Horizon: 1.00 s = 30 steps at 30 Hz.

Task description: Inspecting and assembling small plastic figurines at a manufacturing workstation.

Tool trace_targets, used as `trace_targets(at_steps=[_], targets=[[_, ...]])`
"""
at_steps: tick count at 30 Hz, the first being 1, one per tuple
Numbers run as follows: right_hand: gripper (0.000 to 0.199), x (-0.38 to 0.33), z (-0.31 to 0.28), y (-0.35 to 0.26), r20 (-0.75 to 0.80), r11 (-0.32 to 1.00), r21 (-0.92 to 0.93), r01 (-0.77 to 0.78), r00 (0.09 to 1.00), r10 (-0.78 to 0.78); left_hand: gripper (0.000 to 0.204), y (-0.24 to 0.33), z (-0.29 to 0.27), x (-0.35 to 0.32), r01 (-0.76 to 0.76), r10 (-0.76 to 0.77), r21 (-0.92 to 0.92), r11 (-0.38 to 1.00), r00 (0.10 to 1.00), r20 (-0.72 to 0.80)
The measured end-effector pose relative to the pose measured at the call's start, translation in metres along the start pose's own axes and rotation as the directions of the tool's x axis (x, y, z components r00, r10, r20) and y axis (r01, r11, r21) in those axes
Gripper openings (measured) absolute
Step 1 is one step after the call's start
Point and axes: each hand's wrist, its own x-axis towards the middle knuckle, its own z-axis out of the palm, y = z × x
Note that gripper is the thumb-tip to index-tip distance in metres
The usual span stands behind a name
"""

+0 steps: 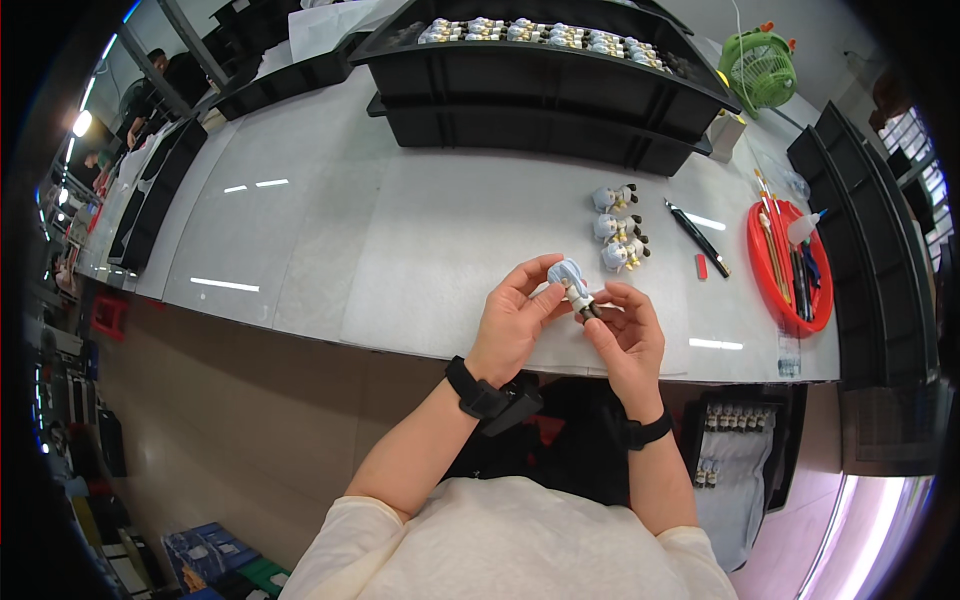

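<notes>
Between my two hands, over the table's front edge, is a small figurine (578, 292) with pale blue hair, a white body and dark legs. My left hand (518, 312) pinches it by the head. At its legs, my right hand (626, 335) grips with thumb and fingers. Beyond my hands, three similar figurines (615, 228) lie on their sides in a column on the grey-white table (430, 240). To their right rest a black craft knife or pen (697, 237) and a small red block (701, 266).
A red basket (826, 300) with brushes, pens and a squeeze bottle stands at right. Stacked black bins (540, 110) at the back hold rows of figurines. Behind them is a green fan (758, 70). Below the table, right, a black tray (785, 440) holds more figurines on cloth.
</notes>
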Motion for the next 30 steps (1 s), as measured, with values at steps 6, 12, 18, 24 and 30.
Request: trace_targets(at_steps=[6, 12, 18, 24, 30], targets=[[0.039, -0.0012, -0.0024, 0.0047, 0.025, 0.991, -0.111, 0.077, 0.997, -0.074, 0.034, 0.0044, -0.0001, -0.0004, 0.052, -0.046, -0.094, 0.994, 0.997, 0.064], [0.04, -0.0009, -0.0025, 0.0058, 0.02, 0.989, -0.119, 0.089, 0.996, -0.087, 0.038, 0.0043, -0.0001, -0.0006, 0.062, -0.055, -0.084, 0.995, 0.996, 0.074], [0.041, -0.001, -0.0023, 0.0051, 0.011, 0.984, -0.151, 0.091, 0.996, -0.09, 0.038, 0.0046, -0.0001, -0.0015, 0.064, -0.06, -0.077, 0.995, 0.996, 0.059], [0.041, -0.0019, -0.0015, 0.0044, 0.007, 0.983, -0.159, 0.089, 0.996, -0.089, 0.039, 0.0048, -0.0015, -0.0019, 0.077, -0.072, -0.088, 0.993, 0.996, 0.061], [0.042, -0.0019, -0.0025, 0.006, 0.001, 0.981, -0.176, 0.083, 0.996, -0.084, 0.039, 0.0058, -0.0007, -0.0024, 0.082, -0.069, -0.154, 0.985, 0.994, 0.089]])
